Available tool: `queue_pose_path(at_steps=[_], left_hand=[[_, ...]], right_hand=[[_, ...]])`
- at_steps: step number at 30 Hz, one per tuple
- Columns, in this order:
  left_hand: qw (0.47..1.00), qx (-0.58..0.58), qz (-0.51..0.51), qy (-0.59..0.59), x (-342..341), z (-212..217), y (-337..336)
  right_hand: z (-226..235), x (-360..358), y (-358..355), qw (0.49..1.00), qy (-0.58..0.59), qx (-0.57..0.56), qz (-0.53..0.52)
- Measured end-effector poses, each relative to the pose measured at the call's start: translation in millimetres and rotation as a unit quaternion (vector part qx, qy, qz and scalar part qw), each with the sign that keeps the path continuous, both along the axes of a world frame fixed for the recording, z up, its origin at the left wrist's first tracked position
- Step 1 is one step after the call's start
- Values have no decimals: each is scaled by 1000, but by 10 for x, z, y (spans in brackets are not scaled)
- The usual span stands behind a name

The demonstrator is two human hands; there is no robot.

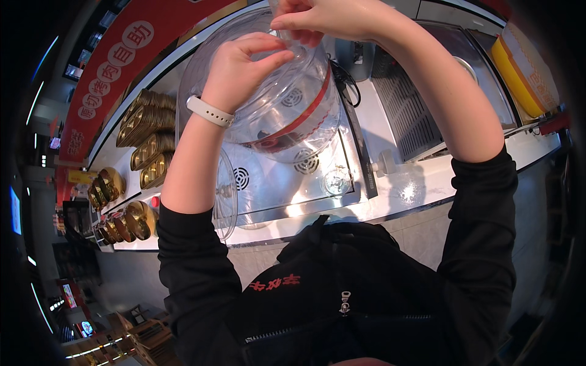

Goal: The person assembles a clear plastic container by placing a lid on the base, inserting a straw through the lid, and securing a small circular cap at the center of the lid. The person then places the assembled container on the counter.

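A big clear plastic drum with a red band around it stands on the counter in front of me. Both hands are above its top. My left hand, with a white band on the wrist, has its fingers bent toward the thumb at the upper rim. Close by on the far side, my right hand curls its fingers; part of it is cut off by the frame's upper edge. Something clear seems to lie between the fingertips, but I cannot make it out. A clear round lid is at the drum's near left.
Gold trays stand stacked on the left, with several gold bowls nearer. To the right are a dark slotted grille, a black cable and a yellow-and-white container. The counter's front edge runs before my body.
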State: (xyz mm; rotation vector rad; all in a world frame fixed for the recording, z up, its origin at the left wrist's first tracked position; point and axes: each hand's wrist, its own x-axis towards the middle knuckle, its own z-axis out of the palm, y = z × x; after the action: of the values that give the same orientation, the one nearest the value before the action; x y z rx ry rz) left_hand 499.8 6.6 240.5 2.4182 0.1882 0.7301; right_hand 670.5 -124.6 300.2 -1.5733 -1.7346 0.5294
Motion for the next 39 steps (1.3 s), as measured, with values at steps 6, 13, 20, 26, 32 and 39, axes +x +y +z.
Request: queue_pose_path(at_steps=[6,13,20,26,32,39], left_hand=[[999,49,3,-18,-11,-13,2],[996,86,2,-23,-28,-17,-12],[992,122,6,-29,-20,-20,-12],[993,114,-3,-32,-25,-23,4],[994,104,-15,-25,-18,-31,22],[995,100,-12,-26,-19,-31,5]], right_hand=[[-81,-82,-34,1000,5,10,-25],[-127,-37,14,991,-102,78,29],[-63,-85,-60,1000,6,0,-1],[-142,-62,-6,998,46,-30,-35],[-293,-6,0,992,-85,89,-26],[-296,-25,-7,997,46,-6,-54]])
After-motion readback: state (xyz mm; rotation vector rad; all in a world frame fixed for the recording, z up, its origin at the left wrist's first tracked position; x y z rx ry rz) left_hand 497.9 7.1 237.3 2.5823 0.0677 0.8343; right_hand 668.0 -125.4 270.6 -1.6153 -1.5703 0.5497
